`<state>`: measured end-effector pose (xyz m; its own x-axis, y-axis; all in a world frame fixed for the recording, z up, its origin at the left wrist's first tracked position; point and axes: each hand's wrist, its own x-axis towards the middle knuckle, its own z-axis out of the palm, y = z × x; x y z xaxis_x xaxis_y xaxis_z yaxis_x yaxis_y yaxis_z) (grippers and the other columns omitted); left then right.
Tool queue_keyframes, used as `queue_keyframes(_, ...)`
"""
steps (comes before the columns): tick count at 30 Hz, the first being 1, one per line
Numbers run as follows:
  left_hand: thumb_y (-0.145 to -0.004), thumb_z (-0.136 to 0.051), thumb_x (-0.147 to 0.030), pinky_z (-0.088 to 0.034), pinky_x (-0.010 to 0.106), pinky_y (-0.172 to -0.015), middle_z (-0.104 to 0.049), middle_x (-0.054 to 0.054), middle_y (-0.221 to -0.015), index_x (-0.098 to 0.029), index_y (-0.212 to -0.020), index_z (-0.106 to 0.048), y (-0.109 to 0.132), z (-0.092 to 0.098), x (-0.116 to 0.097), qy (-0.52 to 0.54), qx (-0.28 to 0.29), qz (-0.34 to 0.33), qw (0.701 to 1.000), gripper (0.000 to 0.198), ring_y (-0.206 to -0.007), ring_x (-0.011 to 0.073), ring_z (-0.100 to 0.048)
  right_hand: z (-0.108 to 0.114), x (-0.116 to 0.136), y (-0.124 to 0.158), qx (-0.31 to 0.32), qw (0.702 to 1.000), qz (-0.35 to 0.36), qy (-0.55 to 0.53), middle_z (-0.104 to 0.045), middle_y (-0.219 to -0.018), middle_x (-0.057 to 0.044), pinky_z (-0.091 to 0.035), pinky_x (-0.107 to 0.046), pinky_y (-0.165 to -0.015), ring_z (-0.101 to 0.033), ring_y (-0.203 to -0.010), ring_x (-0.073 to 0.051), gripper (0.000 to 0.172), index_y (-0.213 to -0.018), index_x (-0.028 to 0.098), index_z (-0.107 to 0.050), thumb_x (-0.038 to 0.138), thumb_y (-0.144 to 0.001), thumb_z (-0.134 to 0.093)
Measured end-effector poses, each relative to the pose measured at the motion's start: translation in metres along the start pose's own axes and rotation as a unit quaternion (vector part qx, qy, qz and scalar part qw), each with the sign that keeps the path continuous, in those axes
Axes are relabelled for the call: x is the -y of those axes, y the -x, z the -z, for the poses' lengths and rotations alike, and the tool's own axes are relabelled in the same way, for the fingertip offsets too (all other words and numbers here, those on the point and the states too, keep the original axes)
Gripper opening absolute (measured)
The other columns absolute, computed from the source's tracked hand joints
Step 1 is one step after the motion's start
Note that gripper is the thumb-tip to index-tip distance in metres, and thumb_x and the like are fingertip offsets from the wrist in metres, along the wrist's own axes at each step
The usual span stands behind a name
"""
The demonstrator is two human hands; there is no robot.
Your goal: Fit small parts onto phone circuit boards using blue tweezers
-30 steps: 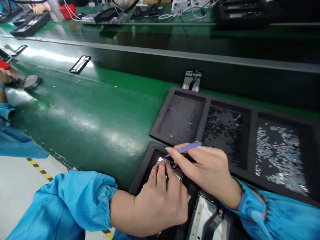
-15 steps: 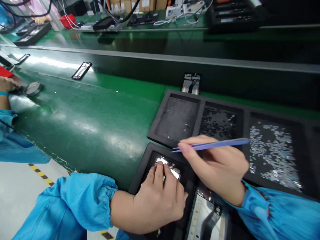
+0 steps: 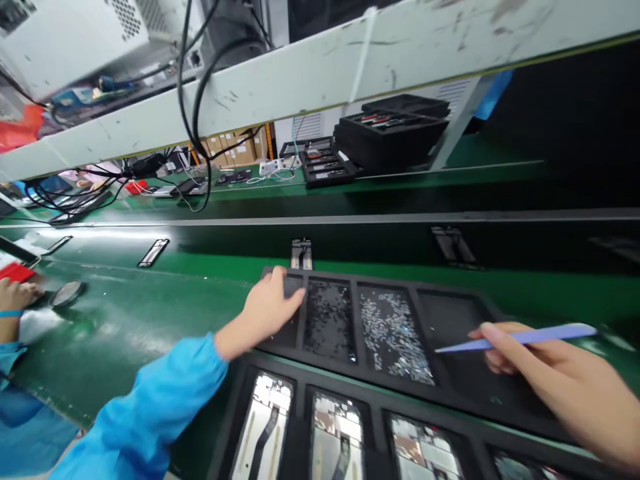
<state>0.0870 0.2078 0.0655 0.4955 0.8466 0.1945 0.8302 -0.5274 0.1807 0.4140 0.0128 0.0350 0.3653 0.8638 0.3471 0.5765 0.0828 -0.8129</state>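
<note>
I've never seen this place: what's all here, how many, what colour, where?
Workbench: 1, green, across middle
Front tray: 1, black, nearest
Slotted panels: 4 visible, silver and black, front tray
Parts tray: 1, black, behind front tray
Dark bits: many, black, parts tray's second compartment from left
Shiny bits: many, silver, third compartment
Loose panels: at least 4, black and silver, farther back
Dish: 1, grey, left
Stacked trays: several, black, back
Beam: 1, white, top
Co-worker's hand: 1, blue wristband, left edge
Tweezers: 1, purple, in right hand
Left hand: 1, blue sleeve, over parts tray's leftmost compartment
Right hand: 1, bare, right side
</note>
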Motion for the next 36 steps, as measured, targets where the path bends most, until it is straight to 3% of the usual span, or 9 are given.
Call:
queue_keyframes(4, -0.098, -0.065, -0.048, -0.053, 0.052, -0.101, -0.06, 0.013, -0.134, -0.017, -0.135, -0.057, -0.108, -0.045, -0.051, -0.027, 0.063, 0.144, 0.987, 0.049, -0.118, 0.0282, -0.062, 0.005, -0.02, 0.002, 0.063, 0.986, -0.089, -0.126, -0.065, -0.054, -0.009, -0.051, -0.026, -0.045, -0.063, -0.046, -0.018, 0.041, -0.071, 0.023, -0.077, 0.055, -0.094, -0.065)
queue_keyframes(8, -0.099, -0.066, -0.04, -0.055, 0.05, -0.099, -0.059, 0.012, -0.136, -0.018, -0.135, -0.058, -0.143, -0.073, -0.082, -0.041, 0.074, 0.22, 0.972, 0.043, -0.118, 0.0274, -0.062, 0.003, -0.019, 0.015, 0.105, 0.979, -0.118, -0.132, -0.059, -0.055, -0.004, -0.049, -0.027, -0.048, -0.057, -0.049, -0.016, 0.054, -0.058, 0.019, -0.067, 0.06, -0.092, -0.064)
queue_keyframes(12, -0.099, -0.067, -0.039, -0.057, 0.048, -0.096, -0.059, 0.012, -0.135, -0.017, -0.134, -0.058, -0.153, -0.066, -0.088, -0.035, 0.049, 0.252, 0.966, 0.043, -0.116, 0.0266, -0.063, 0.009, -0.023, 0.027, 0.151, 0.966, -0.142, -0.156, -0.053, -0.057, 0.001, -0.043, -0.026, -0.051, -0.05, -0.052, -0.013, 0.056, -0.065, 0.017, -0.065, 0.066, -0.092, -0.059)
queue_keyframes(17, -0.099, -0.066, -0.04, -0.054, 0.051, -0.099, -0.057, 0.013, -0.138, -0.017, -0.136, -0.056, -0.164, -0.025, -0.102, 0.005, 0.016, 0.243, 0.97, 0.044, -0.119, 0.0282, -0.061, 0.015, -0.027, 0.028, 0.22, 0.943, -0.162, -0.189, -0.053, -0.056, 0.002, -0.041, -0.027, -0.053, -0.049, -0.052, -0.013, 0.056, -0.07, 0.016, -0.065, 0.068, -0.091, -0.06)
queue_keyframes(20, -0.091, -0.074, -0.037, -0.054, 0.047, -0.098, -0.06, 0.013, -0.131, -0.017, -0.15, -0.042, -0.125, 0.002, -0.114, 0.052, 0.01, 0.197, 0.979, 0.07, -0.114, 0.0279, -0.063, 0.018, -0.029, 0.03, 0.234, 0.935, -0.168, -0.208, -0.053, -0.056, 0.002, -0.041, -0.027, -0.054, -0.049, -0.053, -0.013, 0.055, -0.071, 0.016, -0.066, 0.067, -0.09, -0.062)
queue_keyframes(23, -0.075, -0.083, -0.032, -0.057, 0.034, -0.087, -0.065, 0.008, -0.108, -0.016, -0.16, -0.023, -0.032, 0.013, -0.127, 0.107, 0.03, 0.148, 0.983, 0.105, -0.096, 0.0232, -0.067, 0.021, -0.034, 0.033, 0.199, 0.937, -0.17, -0.232, -0.056, -0.06, 0.001, -0.044, -0.028, -0.057, -0.052, -0.057, -0.013, 0.056, -0.074, 0.015, -0.068, 0.068, -0.09, -0.061)
queue_keyframes(29, -0.067, -0.078, -0.023, -0.058, 0.046, -0.082, -0.054, 0.008, -0.104, -0.014, -0.161, -0.02, 0.159, -0.027, -0.165, 0.106, -0.016, 0.119, 0.987, 0.111, -0.094, 0.0282, -0.062, 0.02, -0.022, 0.042, 0.111, 0.936, -0.211, -0.261, -0.07, -0.078, -0.007, -0.056, -0.032, -0.067, -0.065, -0.069, -0.018, 0.056, -0.096, 0.015, -0.073, 0.069, -0.084, -0.07)
queue_keyframes(32, -0.072, -0.08, -0.028, -0.056, 0.047, -0.078, -0.051, 0.009, -0.102, -0.011, -0.161, -0.02, 0.19, -0.043, -0.177, 0.027, -0.048, 0.119, 0.991, 0.109, -0.092, 0.0304, -0.059, 0.008, 0.005, 0.048, 0.097, 0.912, -0.271, -0.291, -0.072, -0.075, -0.008, -0.057, -0.03, -0.059, -0.067, -0.064, -0.018, 0.057, -0.093, 0.014, -0.074, 0.069, -0.077, -0.077)
queue_keyframes(36, -0.084, -0.077, -0.045, -0.053, 0.046, -0.082, -0.053, 0.013, -0.109, -0.01, -0.159, -0.027, 0.179, -0.024, -0.165, -0.039, -0.01, 0.062, 0.997, 0.096, -0.096, 0.0313, -0.056, -0.022, 0.029, 0.052, 0.121, 0.902, -0.305, -0.279, -0.071, -0.07, -0.009, -0.055, -0.028, -0.051, -0.065, -0.058, -0.017, 0.068, -0.084, 0.013, -0.073, 0.079, -0.069, -0.075)
